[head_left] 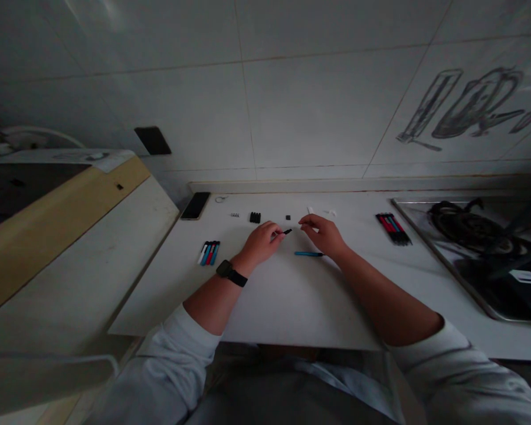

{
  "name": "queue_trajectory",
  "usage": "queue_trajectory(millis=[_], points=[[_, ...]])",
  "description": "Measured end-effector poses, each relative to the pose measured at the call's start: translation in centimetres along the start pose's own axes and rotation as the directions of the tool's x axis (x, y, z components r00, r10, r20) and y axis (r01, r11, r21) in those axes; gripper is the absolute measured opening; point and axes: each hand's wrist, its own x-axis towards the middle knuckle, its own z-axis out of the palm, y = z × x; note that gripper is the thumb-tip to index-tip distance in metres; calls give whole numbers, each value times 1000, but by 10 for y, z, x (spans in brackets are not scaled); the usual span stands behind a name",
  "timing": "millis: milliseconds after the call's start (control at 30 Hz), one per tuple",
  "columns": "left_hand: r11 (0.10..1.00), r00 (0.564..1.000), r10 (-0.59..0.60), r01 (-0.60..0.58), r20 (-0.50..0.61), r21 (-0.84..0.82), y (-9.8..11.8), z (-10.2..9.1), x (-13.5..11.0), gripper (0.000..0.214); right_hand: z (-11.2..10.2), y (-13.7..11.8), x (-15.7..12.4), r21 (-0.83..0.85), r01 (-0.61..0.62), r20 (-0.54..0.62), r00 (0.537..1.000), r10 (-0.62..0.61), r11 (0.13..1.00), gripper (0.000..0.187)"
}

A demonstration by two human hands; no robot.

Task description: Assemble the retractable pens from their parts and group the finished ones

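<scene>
In my left hand, pinched between thumb and fingertips, is a small black-tipped pen part that points to the right. My right hand hovers just right of it with its fingertips pressed together; anything between them is too small to make out. Below the right hand a blue pen barrel lies on the white counter. Beyond the hands lie a tiny dark piece, a group of black pen parts, some small springs and small white pieces.
Several coloured pen barrels lie side by side at the left. Black-and-coloured pens lie in a row at the right, near a gas stove. A phone and a ring-like item are by the wall.
</scene>
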Motion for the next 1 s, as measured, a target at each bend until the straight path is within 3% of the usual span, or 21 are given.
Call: queue_trajectory(millis=[167, 400, 667, 800, 900, 1000], points=[[1000, 1000, 20, -20, -5, -19, 2, -2, 0, 4, 17, 5, 2, 329, -129, 22, 991, 129, 935, 25], [998, 999, 34, -33, 4, -50, 8, -4, 1, 5, 18, 2, 1, 336, -146, 64, 989, 132, 930, 29], [997, 999, 41, -41, -9, -61, 12, -7, 2, 8, 15, -3, -1, 172, -63, 63, 997, 53, 983, 30], [998, 999, 47, -48, -16, -43, 12, -7, 1, 11, -11, 12, 7, -44, -60, -120, 991, 54, 997, 35], [998, 999, 50, -50, -12, -35, 11, -6, 0, 13, -32, 34, 13, -293, -149, -197, 976, 93, 944, 34], [998, 999, 52, -52, -11, -32, 11, -6, 1, 14, -42, 54, 16, -458, -199, -109, 980, 167, 866, 34]])
